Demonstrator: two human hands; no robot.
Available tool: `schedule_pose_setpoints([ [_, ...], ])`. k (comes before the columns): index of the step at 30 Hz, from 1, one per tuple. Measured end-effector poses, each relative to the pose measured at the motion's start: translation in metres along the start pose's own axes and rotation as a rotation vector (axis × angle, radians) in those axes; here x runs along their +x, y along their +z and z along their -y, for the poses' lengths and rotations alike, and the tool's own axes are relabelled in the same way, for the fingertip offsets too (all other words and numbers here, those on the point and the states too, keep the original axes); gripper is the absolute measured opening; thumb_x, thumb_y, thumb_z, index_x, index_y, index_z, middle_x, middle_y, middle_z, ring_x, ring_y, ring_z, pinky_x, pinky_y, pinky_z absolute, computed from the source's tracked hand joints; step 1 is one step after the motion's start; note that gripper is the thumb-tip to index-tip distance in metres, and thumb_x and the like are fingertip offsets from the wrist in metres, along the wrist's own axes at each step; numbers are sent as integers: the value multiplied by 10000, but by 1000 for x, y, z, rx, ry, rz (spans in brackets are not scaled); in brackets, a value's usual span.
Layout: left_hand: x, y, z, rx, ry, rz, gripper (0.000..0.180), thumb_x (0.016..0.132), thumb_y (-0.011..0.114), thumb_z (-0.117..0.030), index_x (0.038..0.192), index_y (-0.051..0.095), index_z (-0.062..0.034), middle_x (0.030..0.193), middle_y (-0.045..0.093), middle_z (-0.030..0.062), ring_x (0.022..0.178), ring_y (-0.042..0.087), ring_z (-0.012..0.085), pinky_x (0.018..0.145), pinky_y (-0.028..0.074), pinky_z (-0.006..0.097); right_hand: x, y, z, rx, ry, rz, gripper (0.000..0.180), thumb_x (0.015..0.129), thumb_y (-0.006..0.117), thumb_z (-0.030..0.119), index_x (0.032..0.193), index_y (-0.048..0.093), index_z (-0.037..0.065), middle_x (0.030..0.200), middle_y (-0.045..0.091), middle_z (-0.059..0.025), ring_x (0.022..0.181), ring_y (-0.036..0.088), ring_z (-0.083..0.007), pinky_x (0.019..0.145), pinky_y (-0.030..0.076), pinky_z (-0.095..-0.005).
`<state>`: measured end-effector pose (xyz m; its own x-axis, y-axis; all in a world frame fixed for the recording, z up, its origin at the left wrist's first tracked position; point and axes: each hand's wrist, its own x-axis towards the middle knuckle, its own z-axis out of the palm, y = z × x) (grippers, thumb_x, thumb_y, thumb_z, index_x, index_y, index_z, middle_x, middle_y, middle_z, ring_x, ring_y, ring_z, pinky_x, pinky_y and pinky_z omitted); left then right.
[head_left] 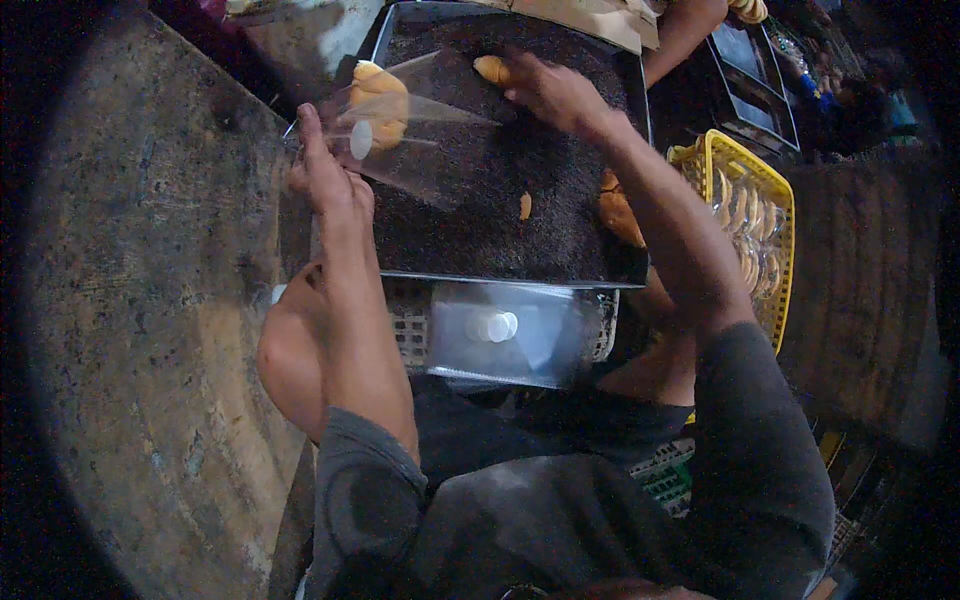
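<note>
My left hand (330, 175) is closed on a clear plastic bag (430, 165), its thumb raised. The bag spreads open to the right and carries a white oval label. A golden bread roll (380, 100) shows at the bag's left part; whether it lies inside or behind the film I cannot tell. My right hand (555, 92), smeared by motion, has its fingers closed around the right end of a small golden bread piece (491, 69) over the dark tray (470, 245). A crumb of bread (525, 206) and a browner bread piece (620, 210), partly hidden by my right forearm, lie farther right.
A stack of clear bags (460, 345) with white labels rests on a crate close to my lap. To the right stands a yellow basket (787, 235) of wrapped pastries. Another person's arm (690, 35) reaches in at the upper right, near metal trays (760, 110). Cardboard (590, 20) lies behind the tray.
</note>
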<state>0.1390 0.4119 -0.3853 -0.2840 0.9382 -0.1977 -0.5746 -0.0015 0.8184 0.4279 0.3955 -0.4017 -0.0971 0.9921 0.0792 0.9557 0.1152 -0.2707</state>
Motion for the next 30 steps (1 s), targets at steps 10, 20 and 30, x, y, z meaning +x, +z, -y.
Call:
schedule_pose_setpoints([
  [10, 7, -26, 40, -131, -17, 219, 614, 948, 445, -492, 1200, 444, 68, 1124, 538, 251, 929, 636, 370, 724, 595, 455, -65, -7, -21, 339, 398, -316, 466, 834, 651, 300, 1199, 558, 25, 1085, 645, -179, 1014, 620, -316, 973, 415, -434],
  [20, -30, 14, 25, 429, 23, -41, 698, 957, 347, -542, 1209, 379, 109, 1191, 512, 246, 1030, 603, 342, 706, 603, 454, -184, -150, 10, 911, 388, -247, 523, 898, 600, 361, 1248, 517, -19, 1113, 592, -103, 1030, 543, -150, 890, 428, -274],
  [30, -156, 38, 20, -50, -243, 359, 684, 933, 417, -562, 1332, 386, -7, 1250, 506, 238, 1132, 543, 333, 898, 492, 502, -174, -124, 54, 1072, 401, -381, 528, 887, 618, 424, 1137, 570, -39, 989, 623, -92, 891, 565, -144, 815, 447, -277],
])
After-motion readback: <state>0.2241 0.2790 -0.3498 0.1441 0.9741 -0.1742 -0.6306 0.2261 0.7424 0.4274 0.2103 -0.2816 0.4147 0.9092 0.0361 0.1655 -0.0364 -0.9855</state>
